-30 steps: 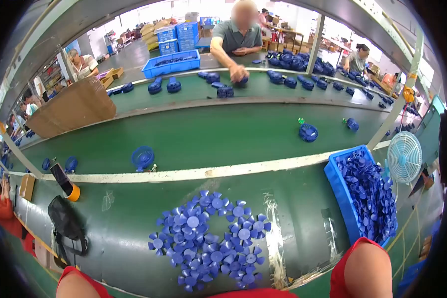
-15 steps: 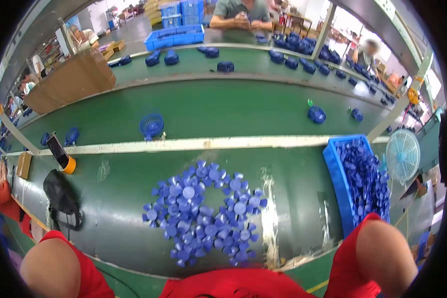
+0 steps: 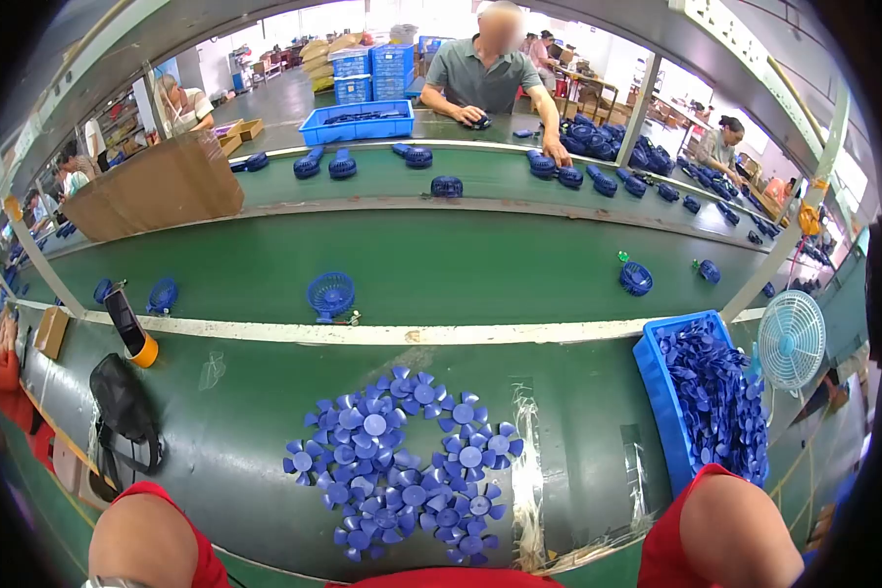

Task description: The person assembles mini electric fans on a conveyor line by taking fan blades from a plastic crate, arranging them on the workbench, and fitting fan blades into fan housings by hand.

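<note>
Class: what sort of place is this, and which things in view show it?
Probably a factory assembly line for small fans: blue fan housings lie on a long green belt, a pile of blue fan blades covers part of the near worktop, and a co-worker opposite handles dark blue parts.

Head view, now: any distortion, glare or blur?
Head view: fisheye distortion, black corners, long white ledge bowed; head view: glare on the crinkled clear tape strip on the glossy green worktop; head view: loose blue plastic fan blades look sharp, no obvious motion blur.
</note>
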Demonstrator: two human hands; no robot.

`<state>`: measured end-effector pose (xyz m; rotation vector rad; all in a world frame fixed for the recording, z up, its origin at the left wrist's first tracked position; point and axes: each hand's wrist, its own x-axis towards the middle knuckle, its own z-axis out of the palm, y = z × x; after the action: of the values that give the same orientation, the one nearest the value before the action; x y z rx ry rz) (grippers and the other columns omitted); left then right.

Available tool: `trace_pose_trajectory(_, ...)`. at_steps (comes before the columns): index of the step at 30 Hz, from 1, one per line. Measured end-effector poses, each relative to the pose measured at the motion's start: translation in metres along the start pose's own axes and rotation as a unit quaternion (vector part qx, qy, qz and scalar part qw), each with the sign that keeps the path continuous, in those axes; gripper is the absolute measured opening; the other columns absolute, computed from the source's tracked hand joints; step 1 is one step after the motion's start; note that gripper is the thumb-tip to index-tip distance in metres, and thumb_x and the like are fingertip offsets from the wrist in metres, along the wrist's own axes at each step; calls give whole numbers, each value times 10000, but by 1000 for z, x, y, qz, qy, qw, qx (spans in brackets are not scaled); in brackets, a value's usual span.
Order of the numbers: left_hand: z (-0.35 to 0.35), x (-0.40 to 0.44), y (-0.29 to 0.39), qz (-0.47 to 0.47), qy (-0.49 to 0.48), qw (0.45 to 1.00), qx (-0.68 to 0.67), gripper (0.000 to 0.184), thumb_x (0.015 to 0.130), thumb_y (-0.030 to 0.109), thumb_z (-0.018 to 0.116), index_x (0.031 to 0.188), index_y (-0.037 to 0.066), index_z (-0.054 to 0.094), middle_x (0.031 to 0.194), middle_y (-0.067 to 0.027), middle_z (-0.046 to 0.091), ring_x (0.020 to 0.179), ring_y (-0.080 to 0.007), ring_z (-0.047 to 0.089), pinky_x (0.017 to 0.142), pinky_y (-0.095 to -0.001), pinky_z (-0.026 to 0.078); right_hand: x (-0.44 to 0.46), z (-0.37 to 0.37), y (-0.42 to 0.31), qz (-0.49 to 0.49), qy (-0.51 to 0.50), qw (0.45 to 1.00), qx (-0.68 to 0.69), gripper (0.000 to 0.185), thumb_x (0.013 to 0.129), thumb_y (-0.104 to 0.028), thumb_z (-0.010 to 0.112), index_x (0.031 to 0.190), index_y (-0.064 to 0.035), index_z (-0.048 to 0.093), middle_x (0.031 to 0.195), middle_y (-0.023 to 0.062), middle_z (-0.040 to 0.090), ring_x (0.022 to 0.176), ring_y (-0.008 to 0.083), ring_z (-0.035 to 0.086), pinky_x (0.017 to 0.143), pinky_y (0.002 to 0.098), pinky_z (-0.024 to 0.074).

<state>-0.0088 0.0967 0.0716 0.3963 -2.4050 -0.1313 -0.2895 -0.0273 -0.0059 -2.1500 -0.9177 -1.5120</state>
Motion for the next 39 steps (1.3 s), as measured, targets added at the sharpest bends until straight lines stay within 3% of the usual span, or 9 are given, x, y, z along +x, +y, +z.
trace_pose_trajectory(8, -17, -24, -16, -41, 357, 918, -170, 595, 881, 432, 463, 1291, 2, 478, 1347, -189, 393, 1271, -335, 269, 1099, -469, 127, 13, -50, -27, -32, 196, 962, -188, 393, 900, -143, 421, 1143, 153, 511, 1086, 246, 576, 972, 316, 581, 873, 376, 473)
trace_pose_trajectory(13, 61, -78, -145, -366, 420, 828, -60, 314, 921, 212, 545, 1171, 23, 554, 989, -120, 639, 869, -187, 625, 819, -317, 492, -63, -8, 35, 404, 303, 814, -286, 105, 845, -18, 556, 910, 37, 617, 826, 116, 599, 703, 170, 602, 671, 270, 507)
trace_pose_trajectory(16, 104, -146, -227, -515, 363, 770, -105, 312, 903, 189, 596, 1165, 20, 575, 948, -86, 652, 814, -152, 634, 742, -287, 508, -154, 8, 47, 634, 55, 729, -252, 192, 775, -20, 675, 966, -39, 662, 814, 67, 643, 753, 187, 642, 684, 292, 518)
trace_pose_trajectory(20, 157, -203, -316, -687, 228, 690, -18, 403, 832, 251, 676, 1115, -25, 599, 869, -144, 680, 841, -195, 659, 771, -322, 512, -222, 36, 31, 644, -203, 672, -305, 285, 717, -103, 708, 996, -76, 657, 917, 109, 616, 893, 314, 612, 767, 391, 512)
trace_pose_trajectory(26, 217, -202, -401, -728, 170, 656, 106, 557, 764, 385, 699, 1137, -18, 605, 909, -185, 689, 945, -311, 652, 884, -389, 478, -245, 43, 24, 656, -191, 668, -295, 325, 737, -103, 677, 1061, -87, 645, 951, 101, 591, 908, 300, 598, 787, 389, 493)
trace_pose_trajectory(27, 217, -197, -408, -717, 186, 663, 109, 424, 780, 253, 686, 1087, -30, 609, 875, -166, 688, 849, -279, 681, 760, -394, 544, -243, 43, 24, 647, -193, 670, -308, 331, 736, -99, 675, 1066, -89, 645, 948, 99, 589, 909, 298, 594, 792, 389, 489)
trace_pose_trajectory(31, 213, -183, -410, -738, 299, 605, -33, 161, 759, -6, 618, 912, -37, 578, 749, -133, 657, 553, -173, 653, 420, -294, 541, -219, 38, 22, 642, -248, 661, -300, 343, 729, -101, 671, 1071, -103, 651, 946, 87, 586, 925, 298, 578, 813, 397, 475)
trace_pose_trajectory(35, 185, -152, -355, -697, 383, 588, -147, 444, 694, 10, 657, 1120, 2, 533, 777, -104, 617, 536, -165, 585, 448, -283, 480, -245, 50, 22, 599, -293, 672, -322, 351, 702, -139, 690, 1051, -119, 663, 938, 88, 590, 893, 292, 562, 785, 402, 477)
trace_pose_trajectory(39, 178, -147, -279, -588, 455, 598, -300, 259, 805, 185, 592, 1052, 107, 582, 838, -3, 569, 665, -120, 535, 525, -264, 441, -259, 53, 21, 581, -261, 668, -386, 308, 593, -204, 764, 866, -82, 690, 811, 112, 599, 863, 312, 566, 774, 417, 468)
